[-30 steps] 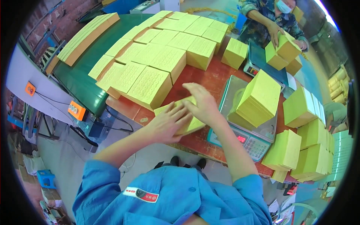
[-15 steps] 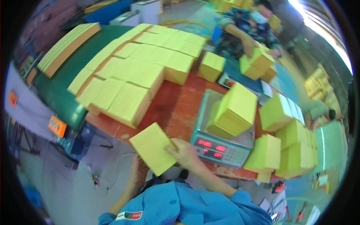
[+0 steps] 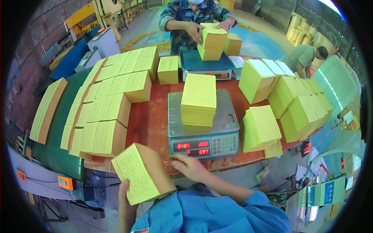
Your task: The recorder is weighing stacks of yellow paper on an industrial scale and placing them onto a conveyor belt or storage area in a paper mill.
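A thick block of yellow embossed paper sheets [image 3: 136, 176] is tilted over the table's front edge, its brown-tinted side toward the right. My left hand [image 3: 125, 196] grips it at the lower left, the fingers partly hidden behind it. Just right of the block, my right hand [image 3: 190, 167] is apart from it, fingers stretched out, in front of the scale's display. On the near digital scale [image 3: 176, 128] rests another stack of yellow sheets [image 3: 199, 93], upright on the metal pan.
Rows of yellow paper blocks [image 3: 112, 105] fill the left of the red table [image 3: 149, 116], beside a green belt [image 3: 64, 112]. More stacks [image 3: 260, 128] stand at right. Across the table, a co-worker [image 3: 190, 23] handles blocks on a second scale [image 3: 206, 72].
My view has turned, bringing the scale to the middle. The paper block has tipped to show its thick side, and my right hand has come off it.
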Motion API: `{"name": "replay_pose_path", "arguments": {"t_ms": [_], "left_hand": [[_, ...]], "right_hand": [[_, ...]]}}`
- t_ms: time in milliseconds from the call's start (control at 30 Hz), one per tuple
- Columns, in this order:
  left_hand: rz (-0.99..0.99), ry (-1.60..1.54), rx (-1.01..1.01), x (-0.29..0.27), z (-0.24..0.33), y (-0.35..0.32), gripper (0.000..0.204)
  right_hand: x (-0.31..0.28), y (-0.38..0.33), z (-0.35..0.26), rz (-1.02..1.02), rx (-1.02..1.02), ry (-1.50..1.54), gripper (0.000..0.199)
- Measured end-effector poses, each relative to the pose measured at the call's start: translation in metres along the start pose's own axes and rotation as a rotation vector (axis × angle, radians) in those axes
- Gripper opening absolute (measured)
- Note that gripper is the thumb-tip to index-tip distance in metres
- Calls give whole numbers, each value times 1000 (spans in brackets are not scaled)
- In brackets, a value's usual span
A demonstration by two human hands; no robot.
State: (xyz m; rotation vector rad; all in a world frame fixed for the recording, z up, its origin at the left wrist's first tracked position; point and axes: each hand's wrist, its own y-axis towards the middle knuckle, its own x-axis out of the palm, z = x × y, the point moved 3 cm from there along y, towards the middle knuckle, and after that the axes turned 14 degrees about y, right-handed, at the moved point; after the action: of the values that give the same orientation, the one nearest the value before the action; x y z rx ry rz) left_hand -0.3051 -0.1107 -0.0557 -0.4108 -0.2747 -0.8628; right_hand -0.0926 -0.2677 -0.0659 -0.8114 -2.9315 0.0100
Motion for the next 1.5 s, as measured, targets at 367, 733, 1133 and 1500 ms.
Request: {"name": "replay_pose_path", "arguments": {"t_ms": [367, 733, 1133, 1500], "left_hand": [[-568, 113, -22, 251, 152, 214, 55], [-558, 310, -128, 261, 112, 285, 56], [-552, 311, -56, 262, 108, 276, 55], [-341, 246, 156, 228, 58, 314, 64]], "right_hand": [[-172, 76, -171, 348, -163, 538, 36], [-219, 110, -122, 390, 10, 366, 27], [-219, 113, -113, 432, -78, 313, 28], [-218, 108, -83, 703, -299, 109, 46]]}}
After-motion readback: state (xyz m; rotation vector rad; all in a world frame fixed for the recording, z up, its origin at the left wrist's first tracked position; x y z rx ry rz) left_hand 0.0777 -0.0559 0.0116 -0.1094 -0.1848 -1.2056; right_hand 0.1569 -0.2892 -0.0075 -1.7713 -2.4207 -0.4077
